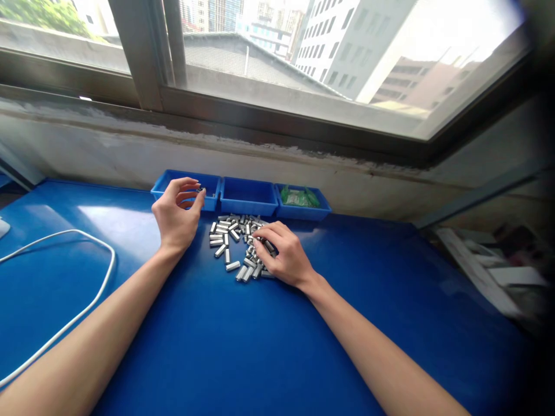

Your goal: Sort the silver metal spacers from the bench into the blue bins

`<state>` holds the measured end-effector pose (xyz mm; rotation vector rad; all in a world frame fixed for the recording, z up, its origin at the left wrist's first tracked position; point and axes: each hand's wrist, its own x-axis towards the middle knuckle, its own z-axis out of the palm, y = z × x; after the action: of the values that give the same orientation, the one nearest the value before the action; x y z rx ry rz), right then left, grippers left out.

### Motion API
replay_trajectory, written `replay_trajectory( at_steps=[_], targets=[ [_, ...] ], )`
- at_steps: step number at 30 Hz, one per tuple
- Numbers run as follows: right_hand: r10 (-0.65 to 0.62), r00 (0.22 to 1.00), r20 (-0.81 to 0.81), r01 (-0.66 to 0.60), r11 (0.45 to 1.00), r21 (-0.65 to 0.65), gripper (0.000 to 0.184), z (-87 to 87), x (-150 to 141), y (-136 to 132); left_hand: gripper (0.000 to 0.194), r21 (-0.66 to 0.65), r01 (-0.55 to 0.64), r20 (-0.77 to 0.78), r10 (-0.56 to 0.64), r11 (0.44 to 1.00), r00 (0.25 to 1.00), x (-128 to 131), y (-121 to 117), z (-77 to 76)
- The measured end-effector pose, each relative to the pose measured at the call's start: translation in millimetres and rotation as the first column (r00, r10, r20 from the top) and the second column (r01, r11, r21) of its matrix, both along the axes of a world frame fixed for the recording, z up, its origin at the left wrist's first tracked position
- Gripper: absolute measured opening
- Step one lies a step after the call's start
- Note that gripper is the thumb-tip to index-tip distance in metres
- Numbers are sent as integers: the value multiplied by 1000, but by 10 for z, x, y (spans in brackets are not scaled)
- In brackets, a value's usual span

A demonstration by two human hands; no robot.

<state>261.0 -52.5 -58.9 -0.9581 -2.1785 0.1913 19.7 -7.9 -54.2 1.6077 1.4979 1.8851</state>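
Near the front of the left blue bin (212,203), my left hand (177,211) pinches a small metal piece (200,189) between thumb and fingertips. The piece is too small to name its kind. A loose pile of silvery hexagonal standoffs (233,266) lies on the table in front of the bins. Over the right side of this pile, my right hand (284,254) has its thumb and fingers drawn together, the tips down among the metal parts. Whatever those fingertips hold is hidden by the hand and the pile.
The middle blue bin (249,207) and the right blue bin (306,214), with green-and-clear plastic packaging (299,197) in it, stand along the wall. A white cable (113,254) loops across the left of the blue table (243,352). A window frame (277,124) rises behind.
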Motion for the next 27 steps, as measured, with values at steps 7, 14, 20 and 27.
replay_trajectory(
  at_steps=[7, 14, 20, 27],
  targets=[
    [-14, 1000, 2, 14, 1000, -2, 10, 4, -2, -8, 10, 29, 174, -226, -163, 984, 960, 93, -66, 9],
    [-24, 1000, 9, 24, 1000, 8, 10, 3, -6, -9, 22, -132, 472, -652, -435, 872, 621, 198, -138, -25],
    [-5, 1000, 23, 5, 1000, -5, 10, 6, -4, -12, 21, -228, 431, -705, -453, 873, 545, 284, -171, -27],
    [8, 1000, 18, -8, 1000, -5, 9, 13, -8, -9, 29, -248, 412, -688, -459, 877, 562, 287, -180, -30]
  ],
)
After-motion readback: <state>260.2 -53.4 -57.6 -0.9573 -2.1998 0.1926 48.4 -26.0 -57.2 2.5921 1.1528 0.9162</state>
